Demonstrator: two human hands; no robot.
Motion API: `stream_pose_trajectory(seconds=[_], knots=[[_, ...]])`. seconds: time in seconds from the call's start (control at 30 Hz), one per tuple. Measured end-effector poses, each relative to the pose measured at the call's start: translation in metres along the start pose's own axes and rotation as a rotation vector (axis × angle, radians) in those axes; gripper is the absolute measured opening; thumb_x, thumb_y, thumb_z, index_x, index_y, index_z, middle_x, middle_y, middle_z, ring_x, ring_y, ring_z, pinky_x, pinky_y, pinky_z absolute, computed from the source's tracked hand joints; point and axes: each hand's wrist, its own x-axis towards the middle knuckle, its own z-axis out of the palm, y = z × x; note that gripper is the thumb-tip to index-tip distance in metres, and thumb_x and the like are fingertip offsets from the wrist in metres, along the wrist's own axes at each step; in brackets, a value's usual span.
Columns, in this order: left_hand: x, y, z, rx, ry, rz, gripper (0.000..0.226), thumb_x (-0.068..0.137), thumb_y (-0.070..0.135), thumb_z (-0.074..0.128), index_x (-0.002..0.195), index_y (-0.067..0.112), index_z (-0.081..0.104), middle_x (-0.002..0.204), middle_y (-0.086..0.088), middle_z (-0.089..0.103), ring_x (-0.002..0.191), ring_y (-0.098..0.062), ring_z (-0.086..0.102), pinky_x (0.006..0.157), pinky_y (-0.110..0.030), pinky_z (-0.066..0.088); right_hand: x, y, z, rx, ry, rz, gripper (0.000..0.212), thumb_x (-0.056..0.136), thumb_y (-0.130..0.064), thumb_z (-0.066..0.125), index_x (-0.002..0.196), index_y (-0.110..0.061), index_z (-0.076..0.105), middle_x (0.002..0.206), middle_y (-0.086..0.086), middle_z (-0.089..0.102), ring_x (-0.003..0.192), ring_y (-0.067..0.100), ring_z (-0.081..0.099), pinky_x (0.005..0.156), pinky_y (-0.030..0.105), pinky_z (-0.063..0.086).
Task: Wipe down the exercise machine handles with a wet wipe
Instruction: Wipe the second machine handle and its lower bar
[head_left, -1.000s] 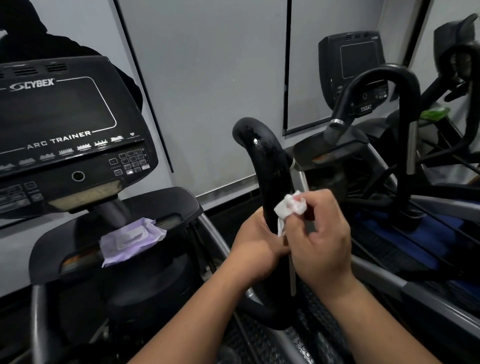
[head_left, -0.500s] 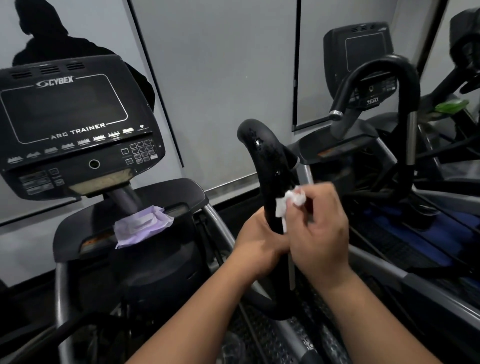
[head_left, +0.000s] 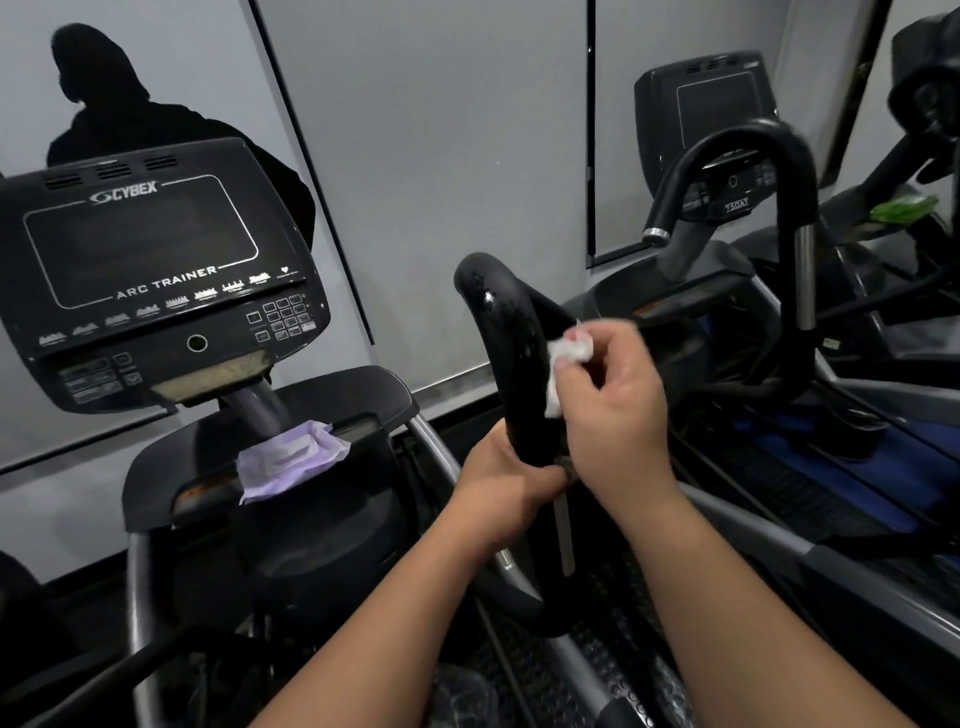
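Head view: my left hand (head_left: 511, 480) grips black handle (head_left: 511, 353) low; my right hand (head_left: 615, 415) pinches white wipe (head_left: 566, 358) against handle's right side.

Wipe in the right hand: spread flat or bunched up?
Bunched up. The wet wipe is a crumpled wad pinched in the right hand against the black handle, one tail hanging down.
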Motion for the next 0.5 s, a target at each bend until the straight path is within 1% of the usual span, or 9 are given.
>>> stream_pose_trajectory(seconds=[0.07,0.1,0.17,0.2,0.27,0.33,0.43,0.47,0.5], knots=[[0.004,-0.002,0.000,0.040,0.015,0.003,0.024,0.064,0.016,0.078,0.075,0.025,0.058,0.066,0.011,0.059,0.066,-0.012,0.053,0.065,-0.033,0.043,0.012,-0.005,0.005,0.071,0.007,0.011,0.022,0.095,-0.010,0.062,0.091,-0.031,0.056,0.082,-0.009,0.063,0.075,0.006,0.061,0.072,0.027,0.053],[0.004,-0.002,0.000,0.036,0.013,0.003,0.024,0.063,0.016,0.078,0.075,0.024,0.058,0.066,0.010,0.059,0.065,-0.013,0.052,0.064,-0.033,0.043,0.011,-0.001,0.005,0.081,-0.002,0.032,0.022,0.094,-0.007,0.062,0.090,-0.029,0.057,0.081,-0.007,0.063,0.074,0.008,0.061,0.071,0.028,0.053],[0.004,0.000,-0.003,-0.014,-0.001,0.000,0.025,0.067,0.004,0.077,0.080,0.019,0.062,0.069,0.006,0.061,0.067,-0.011,0.054,0.063,-0.030,0.045,0.000,0.016,0.001,0.112,-0.032,0.123,0.025,0.090,0.002,0.058,0.085,-0.022,0.060,0.074,-0.006,0.064,0.068,0.007,0.059,0.066,0.026,0.051],[0.004,0.001,-0.004,-0.036,-0.018,-0.003,0.026,0.070,-0.002,0.075,0.086,0.016,0.066,0.073,0.004,0.064,0.069,-0.011,0.058,0.065,-0.029,0.048,-0.007,0.022,-0.001,0.137,-0.047,0.182,0.025,0.087,0.005,0.057,0.083,-0.019,0.062,0.070,-0.006,0.063,0.064,0.007,0.058,0.063,0.025,0.049],[0.008,0.001,-0.008,-0.028,-0.031,-0.003,0.030,0.072,-0.003,0.073,0.096,0.013,0.069,0.078,0.002,0.068,0.075,-0.012,0.063,0.071,-0.032,0.051,-0.009,0.023,-0.002,0.169,-0.074,0.255,0.020,0.082,0.001,0.057,0.079,-0.018,0.064,0.065,-0.005,0.063,0.059,0.008,0.056,0.058,0.026,0.047],[0.012,0.002,-0.011,0.003,-0.017,0.007,0.026,0.068,0.004,0.073,0.092,0.010,0.066,0.076,0.001,0.066,0.074,-0.015,0.061,0.072,-0.036,0.049,0.007,0.015,0.004,0.190,-0.073,0.218,0.022,0.086,0.001,0.059,0.079,-0.019,0.065,0.062,-0.003,0.063,0.057,0.009,0.058,0.056,0.026,0.049],[0.017,0.002,-0.013,0.018,0.000,-0.002,0.033,0.061,0.020,0.072,0.089,0.005,0.062,0.076,-0.004,0.063,0.074,-0.020,0.057,0.071,-0.041,0.046,0.033,0.004,0.016,0.198,-0.070,0.126,0.021,0.089,-0.003,0.062,0.083,-0.022,0.070,0.071,0.000,0.068,0.066,0.013,0.061,0.063,0.032,0.053],[0.017,0.002,-0.014,0.010,0.004,0.000,0.034,0.061,0.020,0.072,0.089,0.004,0.061,0.075,-0.005,0.061,0.073,-0.021,0.056,0.070,-0.042,0.045,0.035,0.004,0.018,0.230,-0.074,0.132,0.021,0.088,-0.004,0.062,0.084,-0.022,0.070,0.073,-0.001,0.068,0.067,0.013,0.060,0.063,0.031,0.052],[0.018,0.002,-0.013,-0.016,0.002,0.004,0.031,0.062,0.016,0.073,0.086,0.004,0.060,0.074,-0.006,0.060,0.072,-0.021,0.054,0.069,-0.042,0.043,0.032,0.008,0.020,0.257,-0.076,0.148,0.022,0.086,-0.003,0.061,0.084,-0.023,0.069,0.074,-0.003,0.067,0.066,0.011,0.059,0.062,0.028,0.050]])
